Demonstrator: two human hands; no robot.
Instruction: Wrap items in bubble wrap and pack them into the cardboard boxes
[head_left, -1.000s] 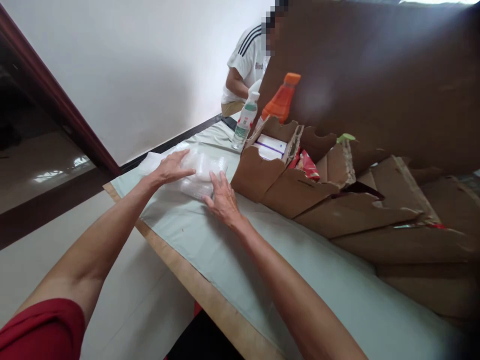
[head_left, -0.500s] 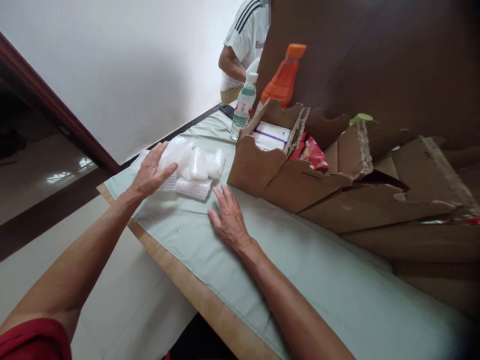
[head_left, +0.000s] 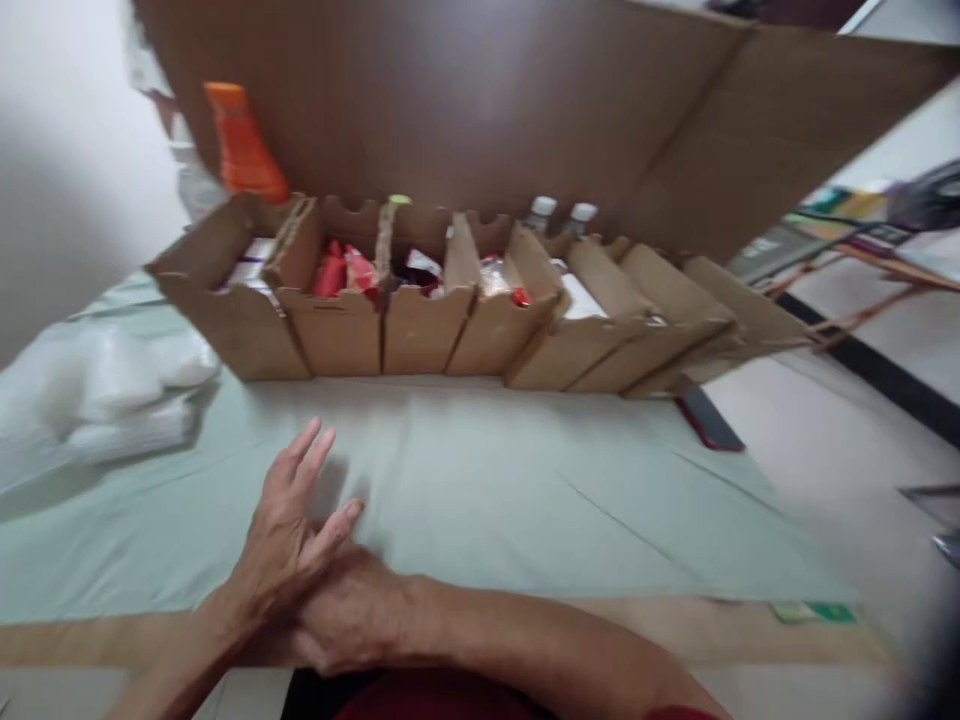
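Note:
My left hand (head_left: 289, 525) is over the table near its front edge, fingers stretched out and thumb apart, with nothing in it. My right hand (head_left: 349, 605) lies across beneath my left wrist; its fingers are mostly hidden there. Both hands seem to touch, and I see nothing held. Beyond them runs a row of cardboard compartments (head_left: 341, 335) holding white boxes (head_left: 251, 262), red packets (head_left: 346, 270) and a white item (head_left: 577, 292). To the left sits a heap of bubble wrap (head_left: 112, 390), blurred.
A pale green cloth (head_left: 487, 480) covers the table. Behind the compartments rises a large cardboard panel (head_left: 450, 110), with an orange bottle (head_left: 244, 145) at its left end. A dark phone-like slab (head_left: 709, 415) lies right; a green packet (head_left: 814, 612) rests on the front edge.
The view has swung right, bringing the whole compartment row into sight. Both hands have left the bubble wrap's area and come together near the front edge, left over right.

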